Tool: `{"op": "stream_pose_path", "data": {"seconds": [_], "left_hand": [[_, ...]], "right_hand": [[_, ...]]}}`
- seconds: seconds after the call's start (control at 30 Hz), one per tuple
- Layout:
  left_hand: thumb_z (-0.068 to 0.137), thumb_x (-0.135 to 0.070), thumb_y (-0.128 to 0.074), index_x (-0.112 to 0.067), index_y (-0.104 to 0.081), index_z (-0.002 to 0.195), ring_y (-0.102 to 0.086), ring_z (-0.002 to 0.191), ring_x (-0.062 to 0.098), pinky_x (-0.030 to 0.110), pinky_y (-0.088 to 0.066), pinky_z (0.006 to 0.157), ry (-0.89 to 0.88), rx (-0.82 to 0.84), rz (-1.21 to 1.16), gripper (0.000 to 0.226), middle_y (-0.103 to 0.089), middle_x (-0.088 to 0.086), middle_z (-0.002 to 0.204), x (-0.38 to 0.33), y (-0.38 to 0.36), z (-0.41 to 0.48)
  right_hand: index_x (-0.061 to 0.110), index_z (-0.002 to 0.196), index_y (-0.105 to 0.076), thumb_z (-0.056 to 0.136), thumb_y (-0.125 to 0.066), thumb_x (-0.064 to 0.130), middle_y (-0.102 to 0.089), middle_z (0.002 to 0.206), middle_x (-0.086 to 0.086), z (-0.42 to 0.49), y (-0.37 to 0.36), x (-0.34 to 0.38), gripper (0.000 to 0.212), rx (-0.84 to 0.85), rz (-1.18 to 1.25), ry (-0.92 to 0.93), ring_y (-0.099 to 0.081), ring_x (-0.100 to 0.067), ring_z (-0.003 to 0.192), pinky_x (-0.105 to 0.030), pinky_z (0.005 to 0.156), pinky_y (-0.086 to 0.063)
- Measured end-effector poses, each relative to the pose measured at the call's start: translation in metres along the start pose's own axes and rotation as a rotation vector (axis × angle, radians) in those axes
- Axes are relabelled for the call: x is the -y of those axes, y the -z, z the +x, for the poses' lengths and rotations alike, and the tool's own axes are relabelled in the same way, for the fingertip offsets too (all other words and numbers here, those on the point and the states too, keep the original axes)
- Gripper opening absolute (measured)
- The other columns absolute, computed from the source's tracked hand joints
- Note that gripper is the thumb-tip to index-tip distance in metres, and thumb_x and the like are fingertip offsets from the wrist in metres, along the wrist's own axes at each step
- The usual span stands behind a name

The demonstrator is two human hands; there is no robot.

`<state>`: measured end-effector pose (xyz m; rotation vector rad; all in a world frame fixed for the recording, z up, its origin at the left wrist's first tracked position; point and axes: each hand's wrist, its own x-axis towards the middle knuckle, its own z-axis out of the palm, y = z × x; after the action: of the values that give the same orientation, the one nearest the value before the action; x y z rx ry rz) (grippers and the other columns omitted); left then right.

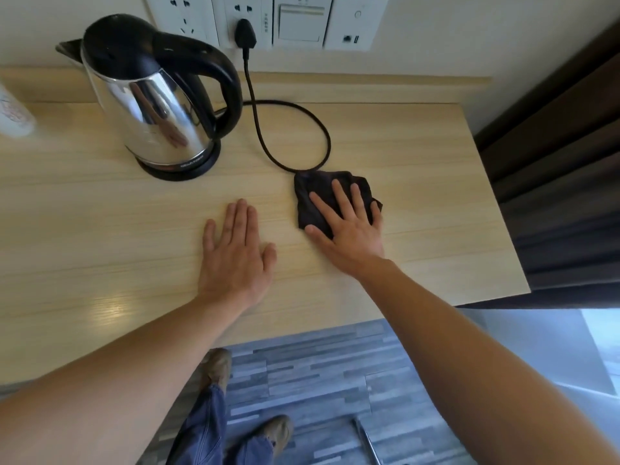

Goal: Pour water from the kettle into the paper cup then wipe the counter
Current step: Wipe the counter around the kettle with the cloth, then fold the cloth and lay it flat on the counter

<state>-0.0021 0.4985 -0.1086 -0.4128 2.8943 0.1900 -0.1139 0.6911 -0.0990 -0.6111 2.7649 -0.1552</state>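
A steel kettle [157, 105] with a black lid and handle stands on its black base at the back left of the light wooden counter [100, 236]. The paper cup [13, 109], white with a faint print, shows partly at the left edge. A dark folded cloth [322, 193] lies right of centre. My right hand [349, 226] lies flat on the cloth with fingers spread, pressing it to the counter. My left hand [235, 250] rests flat and open on the bare wood beside it, holding nothing.
A black power cord [302, 129] loops from the wall plug [245, 34] across the counter to the kettle base, touching the cloth's far edge. Sockets and switches line the wall. The counter's right edge [496, 203] meets dark curtains. Grey plank floor lies below.
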Motion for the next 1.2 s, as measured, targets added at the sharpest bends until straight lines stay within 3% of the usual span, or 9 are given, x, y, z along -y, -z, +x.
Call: {"op": "stream_pose_path", "data": {"seconds": [0.47, 0.6, 0.77, 0.83, 0.87, 0.93, 1.03, 1.1, 1.2], "left_hand": [[0.11, -0.042, -0.026, -0.01, -0.016, 0.166, 0.002, 0.165, 0.022, 0.055, -0.003, 0.132, -0.097, -0.001, -0.257, 0.065, -0.001, 0.008, 0.178, 0.013, 0.014, -0.011], [0.111, -0.026, -0.039, -0.005, -0.029, 0.163, -0.013, 0.164, 0.025, 0.054, -0.014, 0.132, -0.139, -0.099, -0.439, 0.056, -0.017, 0.011, 0.176, 0.03, 0.027, -0.044], [0.113, -0.019, -0.042, -0.008, -0.032, 0.162, -0.022, 0.161, 0.022, 0.036, -0.017, 0.131, -0.088, 0.047, -0.684, 0.052, -0.027, 0.007, 0.173, 0.043, 0.036, -0.122], [0.113, -0.02, -0.044, -0.011, -0.036, 0.161, -0.033, 0.157, 0.022, 0.034, -0.026, 0.127, 0.003, 0.15, -0.908, 0.05, -0.037, 0.005, 0.169, 0.047, 0.04, -0.154], [0.112, -0.024, -0.047, -0.013, -0.039, 0.16, -0.038, 0.155, 0.021, 0.034, -0.029, 0.125, 0.071, 0.202, -1.044, 0.05, -0.041, 0.004, 0.166, 0.049, 0.043, -0.17], [0.102, -0.053, -0.058, -0.021, -0.04, 0.159, -0.041, 0.152, 0.019, 0.037, -0.031, 0.125, 0.21, 0.284, -1.28, 0.068, -0.044, -0.003, 0.163, 0.055, 0.054, -0.201], [0.066, -0.084, -0.075, -0.022, -0.038, 0.16, -0.046, 0.147, 0.019, 0.041, -0.032, 0.124, 0.426, 0.412, -1.626, 0.119, -0.046, -0.002, 0.16, 0.075, 0.074, -0.24], [0.077, -0.069, -0.079, -0.014, -0.059, 0.148, -0.06, 0.137, 0.027, 0.045, -0.039, 0.12, 0.535, 0.526, -1.883, 0.092, -0.059, 0.011, 0.152, 0.096, 0.09, -0.259], [0.098, -0.044, -0.063, -0.009, -0.073, 0.133, -0.065, 0.132, 0.037, 0.055, -0.041, 0.119, 0.638, 0.567, -2.13, 0.051, -0.067, 0.021, 0.142, 0.135, 0.112, -0.273]], "right_hand": [[0.055, 0.158, 0.004, 0.077, -0.042, 0.093, 0.02, 0.17, 0.014, -0.141, -0.036, 0.016, 0.101, 0.08, 0.026, 0.054, 0.027, -0.017, 0.156, -0.049, 0.123, 0.012], [0.052, 0.159, -0.011, 0.093, -0.067, 0.05, 0.0, 0.174, 0.01, -0.174, -0.059, 0.023, 0.087, -0.061, 0.035, 0.047, 0.006, -0.019, 0.16, -0.051, 0.126, -0.008], [0.049, 0.157, -0.026, 0.1, -0.059, 0.018, -0.013, 0.172, 0.011, -0.206, -0.05, 0.043, 0.073, 0.013, 0.097, 0.062, -0.006, -0.017, 0.16, -0.051, 0.117, -0.027], [0.049, 0.152, -0.038, 0.102, -0.055, 0.02, -0.044, 0.16, 0.009, -0.22, -0.032, 0.056, 0.06, 0.155, 0.3, 0.045, -0.04, -0.017, 0.147, -0.048, 0.109, -0.039], [0.046, 0.146, -0.048, 0.103, -0.053, 0.019, -0.064, 0.139, 0.007, -0.229, -0.019, 0.067, 0.051, 0.212, 0.519, -0.005, -0.062, -0.014, 0.124, -0.044, 0.099, -0.048], [0.031, 0.129, -0.063, 0.105, -0.052, 0.015, -0.075, 0.105, 0.009, -0.247, 0.007, 0.097, 0.031, 0.273, 0.964, -0.126, -0.071, -0.009, 0.093, -0.034, 0.082, -0.055], [0.012, 0.127, -0.065, 0.108, -0.051, 0.016, -0.078, 0.112, -0.008, -0.265, 0.035, 0.151, 0.024, 0.362, 1.487, -0.332, -0.073, -0.024, 0.109, -0.036, 0.097, -0.057], [0.006, 0.129, -0.064, 0.108, -0.051, 0.021, -0.075, 0.12, -0.019, -0.267, 0.049, 0.187, 0.028, 0.495, 1.788, -0.442, -0.072, -0.035, 0.113, -0.054, 0.105, -0.052], [0.003, 0.134, -0.062, 0.105, -0.057, 0.024, -0.068, 0.13, -0.027, -0.257, 0.062, 0.237, 0.036, 0.639, 1.907, -0.411, -0.066, -0.044, 0.121, -0.061, 0.108, -0.047]]}}
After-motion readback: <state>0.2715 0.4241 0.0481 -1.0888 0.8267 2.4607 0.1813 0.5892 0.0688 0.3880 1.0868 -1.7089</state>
